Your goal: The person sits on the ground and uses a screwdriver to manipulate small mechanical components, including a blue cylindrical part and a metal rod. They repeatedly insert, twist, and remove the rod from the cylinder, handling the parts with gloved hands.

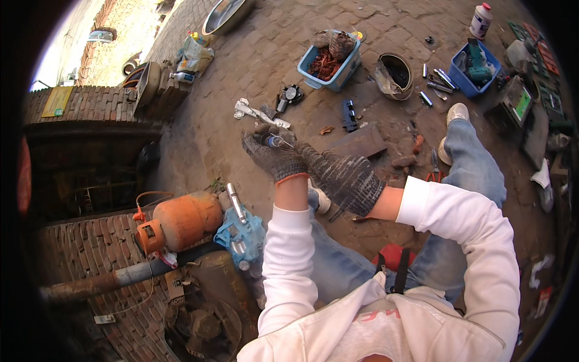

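Grey knitted work gloves cover both my hands. My left hand (274, 155) curls around a small blue-and-silver cylindrical part (274, 142). From the right, my right hand (350, 181) reaches across to it, its fingers drawn together close beside the part. Whatever the right fingers pinch is too small to make out. Just beyond the left hand, on the paving, lies a silver metal bracket (256, 113). A black round motor-like piece (292, 93) rests behind that bracket. Right of them are a dark blue-black plastic part (349, 116) and a flat dark plate (359, 142).
Farther off stand a light-blue basket of reddish wire (325, 64), an open metal pot (395, 75) and a blue bin with a green power tool (474, 66). Orange-handled pliers (435, 168) lie near my leg. An orange gas cylinder (188, 220) and blue plastic bag (239, 234) are at left.
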`<move>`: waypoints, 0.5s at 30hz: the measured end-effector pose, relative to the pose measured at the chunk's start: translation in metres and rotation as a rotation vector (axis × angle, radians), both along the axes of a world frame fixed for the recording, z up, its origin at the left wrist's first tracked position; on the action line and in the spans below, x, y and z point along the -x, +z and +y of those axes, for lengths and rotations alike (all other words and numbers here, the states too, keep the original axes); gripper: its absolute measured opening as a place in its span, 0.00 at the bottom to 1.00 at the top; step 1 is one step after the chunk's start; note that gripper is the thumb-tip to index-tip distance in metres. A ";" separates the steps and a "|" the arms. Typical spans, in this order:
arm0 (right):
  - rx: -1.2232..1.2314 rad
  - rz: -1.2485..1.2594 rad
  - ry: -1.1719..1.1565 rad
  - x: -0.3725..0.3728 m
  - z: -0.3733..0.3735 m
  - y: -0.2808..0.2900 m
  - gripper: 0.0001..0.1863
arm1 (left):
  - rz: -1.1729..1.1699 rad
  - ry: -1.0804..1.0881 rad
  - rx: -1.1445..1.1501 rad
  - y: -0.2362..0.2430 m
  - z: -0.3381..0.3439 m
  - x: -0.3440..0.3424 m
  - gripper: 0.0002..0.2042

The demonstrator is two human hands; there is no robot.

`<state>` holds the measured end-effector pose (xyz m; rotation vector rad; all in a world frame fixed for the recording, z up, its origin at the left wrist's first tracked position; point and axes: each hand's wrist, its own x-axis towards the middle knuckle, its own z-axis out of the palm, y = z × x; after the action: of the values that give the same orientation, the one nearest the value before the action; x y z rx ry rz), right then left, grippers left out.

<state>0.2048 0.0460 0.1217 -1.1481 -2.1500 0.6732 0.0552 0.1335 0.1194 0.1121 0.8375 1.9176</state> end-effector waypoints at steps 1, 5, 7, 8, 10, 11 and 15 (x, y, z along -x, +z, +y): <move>0.052 -0.054 0.022 0.003 0.002 0.001 0.28 | -0.093 -0.034 0.013 0.003 0.001 0.001 0.14; 0.144 0.355 0.031 0.003 0.000 0.010 0.28 | -0.057 -0.352 -0.138 0.010 0.001 0.000 0.18; 0.217 0.478 0.063 0.002 -0.004 0.012 0.27 | 0.017 -0.497 -0.200 0.010 -0.003 -0.002 0.18; 0.256 0.513 0.074 0.002 -0.006 0.012 0.27 | -0.093 -0.547 -0.186 0.011 -0.002 -0.002 0.19; 0.378 0.580 0.018 0.006 -0.010 0.009 0.25 | -0.087 -0.468 -0.183 0.008 -0.006 -0.006 0.18; 0.436 0.600 -0.014 0.009 -0.012 0.006 0.24 | -0.099 -0.419 -0.187 0.006 -0.007 -0.008 0.17; 0.386 0.602 -0.176 0.029 -0.016 -0.009 0.21 | -0.006 -0.233 -0.037 -0.003 -0.005 -0.011 0.16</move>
<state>0.1759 0.0296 0.1130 -1.1219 -1.4338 1.2086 0.0665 0.1288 0.1165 0.2172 0.7507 1.7143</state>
